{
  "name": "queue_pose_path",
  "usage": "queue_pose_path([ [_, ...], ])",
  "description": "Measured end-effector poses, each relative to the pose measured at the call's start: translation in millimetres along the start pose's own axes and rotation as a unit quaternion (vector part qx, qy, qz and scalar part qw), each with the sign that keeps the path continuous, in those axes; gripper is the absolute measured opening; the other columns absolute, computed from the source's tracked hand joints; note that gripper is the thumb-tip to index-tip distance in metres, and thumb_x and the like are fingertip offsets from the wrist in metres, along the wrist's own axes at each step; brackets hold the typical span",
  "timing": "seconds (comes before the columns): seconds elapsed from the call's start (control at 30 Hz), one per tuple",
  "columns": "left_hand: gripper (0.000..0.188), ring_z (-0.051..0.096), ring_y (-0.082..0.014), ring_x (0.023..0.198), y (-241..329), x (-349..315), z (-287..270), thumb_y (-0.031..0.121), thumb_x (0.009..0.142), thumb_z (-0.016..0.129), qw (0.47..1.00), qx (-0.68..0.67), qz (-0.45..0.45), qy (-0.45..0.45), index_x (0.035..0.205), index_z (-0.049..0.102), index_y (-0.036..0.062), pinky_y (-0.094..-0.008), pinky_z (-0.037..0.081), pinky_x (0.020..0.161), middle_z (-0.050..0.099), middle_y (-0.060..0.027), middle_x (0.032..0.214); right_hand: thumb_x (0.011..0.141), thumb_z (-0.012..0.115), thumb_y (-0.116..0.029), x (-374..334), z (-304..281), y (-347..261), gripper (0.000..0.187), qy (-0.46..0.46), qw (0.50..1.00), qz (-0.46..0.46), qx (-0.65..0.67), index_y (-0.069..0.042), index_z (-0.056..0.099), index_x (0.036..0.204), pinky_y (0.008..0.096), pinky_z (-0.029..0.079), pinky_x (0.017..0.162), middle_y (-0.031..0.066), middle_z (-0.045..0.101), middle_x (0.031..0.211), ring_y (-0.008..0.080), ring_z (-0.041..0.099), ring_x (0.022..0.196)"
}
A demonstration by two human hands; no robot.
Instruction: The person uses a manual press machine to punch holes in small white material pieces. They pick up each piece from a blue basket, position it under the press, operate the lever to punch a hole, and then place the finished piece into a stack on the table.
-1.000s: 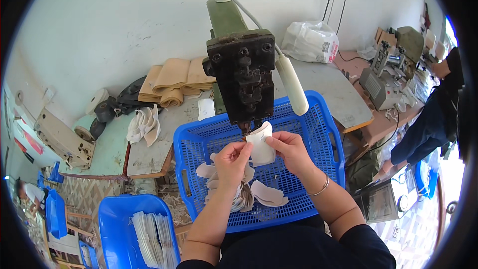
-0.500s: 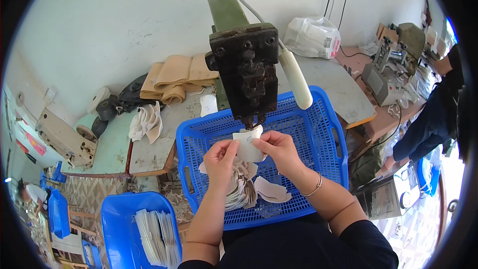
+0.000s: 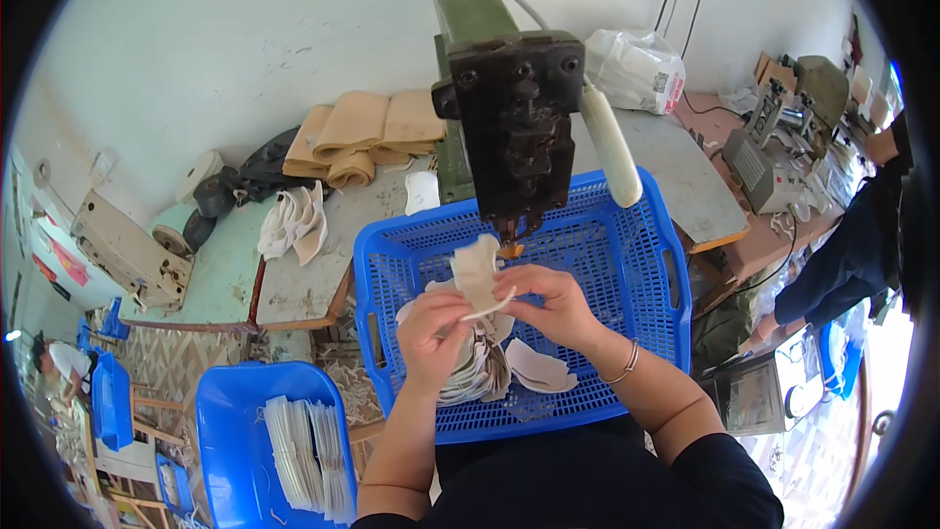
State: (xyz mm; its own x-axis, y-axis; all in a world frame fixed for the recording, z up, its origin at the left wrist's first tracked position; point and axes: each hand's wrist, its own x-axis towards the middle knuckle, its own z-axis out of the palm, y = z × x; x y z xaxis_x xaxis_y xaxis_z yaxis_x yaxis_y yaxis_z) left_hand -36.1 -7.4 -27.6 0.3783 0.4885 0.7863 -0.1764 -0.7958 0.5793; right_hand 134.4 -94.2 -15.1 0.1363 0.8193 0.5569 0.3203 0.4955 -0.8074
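Observation:
Between my two hands is a small cream-white cut piece of material (image 3: pixel 477 269), its lower edge curled toward me. My left hand (image 3: pixel 434 331) pinches its lower left edge. My right hand (image 3: pixel 548 306) grips the right side between thumb and fingers. Just above the piece is the working end of a dark, greasy machine head (image 3: pixel 514 137) on a green arm, with a small orange part at its tip. Under my hands, a blue plastic basket (image 3: pixel 627 284) holds a pile of similar white pieces (image 3: pixel 470 377) and a separate flat one (image 3: pixel 539 368).
A blue tub (image 3: pixel 220 441) with stacked white pieces (image 3: pixel 294 451) stands at lower left. Tan sheets (image 3: pixel 362 132) lie on the worktable behind. A white plastic bag (image 3: pixel 636 69) sits at back right. Another person (image 3: pixel 847 225) is at the right, beside other machines (image 3: pixel 769 171).
My hands have drawn the piece down and slightly left, away from the machine tip, and turned it so its edge curls. The view has shifted a little.

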Motion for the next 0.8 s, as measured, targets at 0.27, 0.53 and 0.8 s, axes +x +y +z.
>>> queue_pose_path([
  [0.27, 0.028, 0.058, -0.0264, 0.083, 18.2, -14.1, -8.0, -0.004, 0.056, 0.068, 0.973, 0.174, 0.135, -0.071, 0.08, 0.065, 0.0102, -0.0327, 0.048, 0.068, 0.061, -0.0044, 0.081, 0.063, 0.06, 0.015, -19.3, 2.8, 14.9, 0.031, -0.011, 0.997, -0.057, -0.056, -0.008, 0.065, 0.083, 0.0362, 0.045, 0.09, 0.0072, 0.062, 0.103, 0.0319, 0.049, 0.113],
  [0.53, 0.029, 0.057, -0.0261, 0.084, 17.0, -19.8, -9.8, -0.002, 0.057, 0.068, 0.961, 0.21, 0.152, -0.1, 0.082, 0.064, 0.0111, -0.0323, 0.048, 0.066, 0.061, -0.0038, 0.084, 0.06, 0.057, 0.018, -27.5, 6.9, 25.4, 0.036, -0.004, 0.993, -0.062, -0.102, -0.011, 0.066, 0.081, 0.0329, 0.049, 0.084, 0.0063, 0.061, 0.105, 0.032, 0.05, 0.112],
  [0.8, 0.021, 0.057, -0.0222, 0.086, 8.8, -27.8, -4.5, 0.009, 0.06, 0.07, 0.955, 0.236, 0.154, -0.09, 0.079, 0.063, 0.0127, -0.032, 0.047, 0.067, 0.061, 0.0, 0.086, 0.06, 0.062, 0.011, -28.0, 3.1, 15.9, 0.027, -0.001, 0.97, -0.129, -0.205, -0.008, 0.065, 0.079, 0.0345, 0.049, 0.08, 0.0057, 0.062, 0.099, 0.0298, 0.055, 0.101],
])
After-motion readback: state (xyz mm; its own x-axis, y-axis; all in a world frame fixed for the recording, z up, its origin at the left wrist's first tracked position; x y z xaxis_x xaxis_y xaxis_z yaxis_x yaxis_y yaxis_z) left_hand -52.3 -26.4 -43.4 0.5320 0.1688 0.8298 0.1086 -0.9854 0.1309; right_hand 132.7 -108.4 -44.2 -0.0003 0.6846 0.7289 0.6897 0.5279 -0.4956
